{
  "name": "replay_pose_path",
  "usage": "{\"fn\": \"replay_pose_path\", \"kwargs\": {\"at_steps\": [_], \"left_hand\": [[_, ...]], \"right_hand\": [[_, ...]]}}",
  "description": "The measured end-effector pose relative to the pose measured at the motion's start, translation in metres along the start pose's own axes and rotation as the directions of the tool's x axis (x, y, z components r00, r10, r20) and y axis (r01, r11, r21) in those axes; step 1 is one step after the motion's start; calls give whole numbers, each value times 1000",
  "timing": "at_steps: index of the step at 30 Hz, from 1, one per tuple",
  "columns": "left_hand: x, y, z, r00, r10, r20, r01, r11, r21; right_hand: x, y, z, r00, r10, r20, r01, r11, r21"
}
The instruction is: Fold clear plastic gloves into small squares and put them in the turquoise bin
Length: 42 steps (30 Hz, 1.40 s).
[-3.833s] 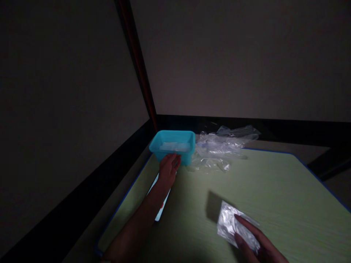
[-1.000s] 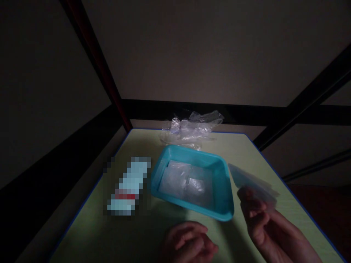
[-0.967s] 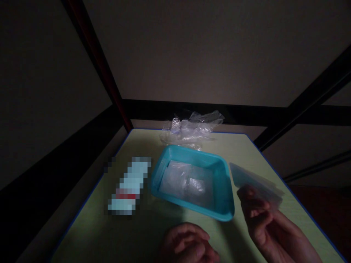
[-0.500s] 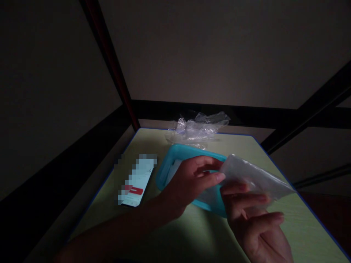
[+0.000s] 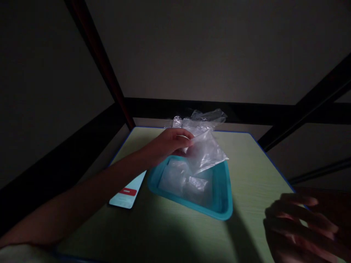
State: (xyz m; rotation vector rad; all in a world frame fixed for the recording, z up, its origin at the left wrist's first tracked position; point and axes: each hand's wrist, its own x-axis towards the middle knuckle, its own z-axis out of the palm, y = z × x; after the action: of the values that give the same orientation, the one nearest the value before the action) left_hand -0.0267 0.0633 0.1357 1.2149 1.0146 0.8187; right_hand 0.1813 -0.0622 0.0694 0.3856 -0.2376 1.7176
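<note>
A small clear plastic bag [image 5: 207, 151] is pinched at its left corner by my left hand [image 5: 175, 142]. It hangs tilted over the back of a turquoise plastic basket [image 5: 229, 197]. Inside the basket lie more clear plastic bags [image 5: 175, 175], one with a shiny fold on top. Off to the lower right, my right hand [image 5: 298, 226] is raised with fingers apart and slightly curled, holding nothing. Part of the left palm is hidden behind its own fingers.
Crumpled clear plastic film [image 5: 203, 120] lies at the table's far edge. A lit smartphone [image 5: 127, 193] rests left of the basket, partly under my left forearm. The pale table [image 5: 255, 160] has a blue edge, with a wall behind it.
My left hand has moved up and away with the bag, over the basket. My right hand has let go of the bag and drawn back to the lower right.
</note>
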Motion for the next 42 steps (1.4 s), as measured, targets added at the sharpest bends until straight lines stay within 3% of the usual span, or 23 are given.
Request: {"fn": "replay_pose_path", "kwargs": {"at_steps": [3,7,13,19,27,30,33,35,38,42], "left_hand": [[11,-4,-6,991,-122,62,110,979,170],[19,-18,2,935,-303,181,218,899,380],[29,-33,27,911,-390,131,286,829,481],[36,-48,37,955,-282,88,209,855,475],[31,-66,40,996,-41,77,-7,836,548],[27,-69,41,988,90,127,-153,716,681],[23,-69,44,967,190,169,-249,567,785],[20,-67,46,960,195,202,-270,441,856],[18,-65,47,951,160,265,-299,257,919],[17,-62,49,946,147,287,-316,236,919]], "right_hand": [[-2,-8,-10,1000,-19,-11,20,998,61],[-8,-25,-28,996,47,-72,-30,974,225],[-11,-41,-41,990,105,-90,-95,989,111],[-12,-41,-42,987,13,-160,-17,1000,-21],[-19,-39,-47,937,-122,-327,92,990,-106],[-22,-46,-47,921,-117,-371,52,982,-181],[-24,-56,-43,893,-38,-449,-107,950,-293],[-24,-60,-41,873,-12,-488,-181,920,-347],[-24,-58,-38,846,-51,-531,-196,896,-398],[-26,-52,-39,855,-70,-515,-231,837,-497]]}}
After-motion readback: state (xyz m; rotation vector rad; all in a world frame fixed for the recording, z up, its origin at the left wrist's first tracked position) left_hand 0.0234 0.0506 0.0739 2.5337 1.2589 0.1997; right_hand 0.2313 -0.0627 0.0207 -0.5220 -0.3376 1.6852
